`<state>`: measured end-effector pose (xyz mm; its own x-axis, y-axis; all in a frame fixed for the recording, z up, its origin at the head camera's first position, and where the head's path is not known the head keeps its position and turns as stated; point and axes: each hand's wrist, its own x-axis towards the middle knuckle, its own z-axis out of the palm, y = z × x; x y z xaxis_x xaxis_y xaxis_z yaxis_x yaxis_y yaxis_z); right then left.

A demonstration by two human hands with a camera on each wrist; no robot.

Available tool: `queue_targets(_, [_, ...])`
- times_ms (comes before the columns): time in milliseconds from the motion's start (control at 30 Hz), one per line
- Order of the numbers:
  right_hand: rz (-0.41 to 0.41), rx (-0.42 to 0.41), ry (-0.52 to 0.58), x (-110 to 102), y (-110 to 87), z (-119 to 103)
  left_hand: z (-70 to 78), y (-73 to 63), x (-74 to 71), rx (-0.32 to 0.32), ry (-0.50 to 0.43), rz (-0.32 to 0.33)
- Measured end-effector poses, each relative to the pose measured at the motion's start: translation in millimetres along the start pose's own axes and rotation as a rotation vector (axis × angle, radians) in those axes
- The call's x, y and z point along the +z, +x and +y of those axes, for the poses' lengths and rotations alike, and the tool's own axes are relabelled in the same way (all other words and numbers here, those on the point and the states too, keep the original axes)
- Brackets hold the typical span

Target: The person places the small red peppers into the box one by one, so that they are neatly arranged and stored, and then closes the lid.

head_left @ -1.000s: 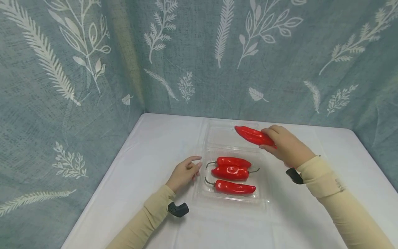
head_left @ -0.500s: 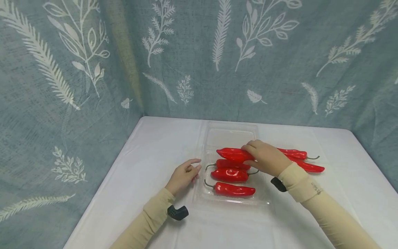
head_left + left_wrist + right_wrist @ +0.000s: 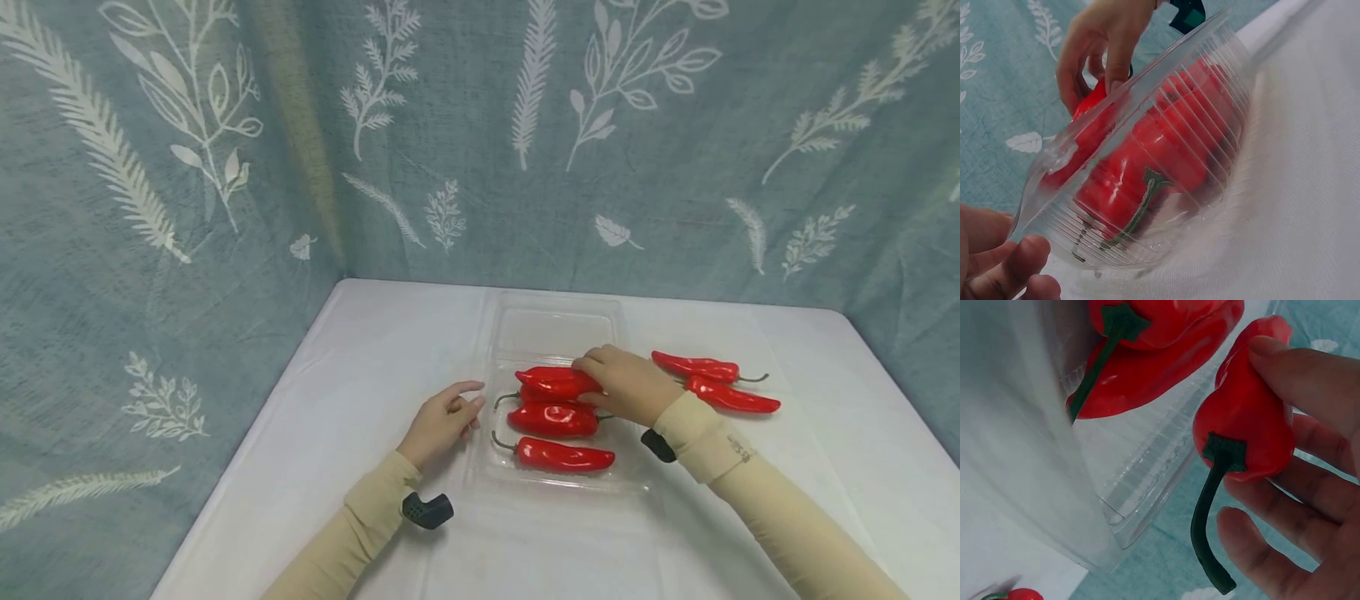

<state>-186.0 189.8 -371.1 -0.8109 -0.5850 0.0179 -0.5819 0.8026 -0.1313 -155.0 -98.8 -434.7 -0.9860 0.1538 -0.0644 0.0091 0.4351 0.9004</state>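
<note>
In the head view a clear plastic clamshell container (image 3: 632, 462) lies open, and three red chili peppers with green stems lie inside it, including the nearest pepper (image 3: 566, 456) and the middle pepper (image 3: 551, 419). My right hand (image 3: 628, 385) holds another red chili pepper (image 3: 553, 381) over the back row, partly covering the pepper beneath. The right wrist view shows thumb and fingers around this held pepper (image 3: 1244, 419), its stem hanging free. My left hand (image 3: 442, 423) is at the container's left side, fingers relaxed; in the left wrist view the fingertips (image 3: 1032, 253) are right at the rim.
Two more red peppers, a back one (image 3: 693, 367) and a front one (image 3: 733, 396), lie on the white tablecloth (image 3: 390, 333) right of the container. The container's lid (image 3: 555, 329) is folded back behind it. A patterned blue-green curtain (image 3: 480, 225) bounds the table's back and left.
My right hand has carried the held pepper left and down over the container's back row, uncovering the two peppers on the right. The left hand stays at the container's side.
</note>
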Motion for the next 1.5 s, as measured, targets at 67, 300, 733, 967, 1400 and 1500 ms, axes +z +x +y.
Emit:
queue_targets(67, [-0.006,-0.005,-0.005,-0.5,1.7,0.2,-0.4,0.6,-0.8,-0.002,-0.007,0.005])
queue_targets(300, [-0.025,-0.016,-0.021,-0.1,6.2,1.4,-2.6,2.2,-1.3,-0.015,-0.025,0.002])
queue_targets(733, [-0.064,0.017,-0.001,0.4,5.2,-1.0,-0.2,-0.1,-0.6,-0.018,-0.014,0.002])
queue_targets(967, [-0.086,0.046,-0.006,0.5,4.6,-0.6,0.4,0.0,-0.2,-0.018,-0.012,0.002])
queue_targets(1400, [-0.123,0.081,0.028,-1.8,-0.4,5.8,0.8,-0.4,-0.1,-0.024,-0.017,-0.003])
queue_targets(1500, [-0.068,0.080,0.020,-4.2,-7.3,14.0,0.6,-0.1,-0.3,-0.025,-0.021,-0.007])
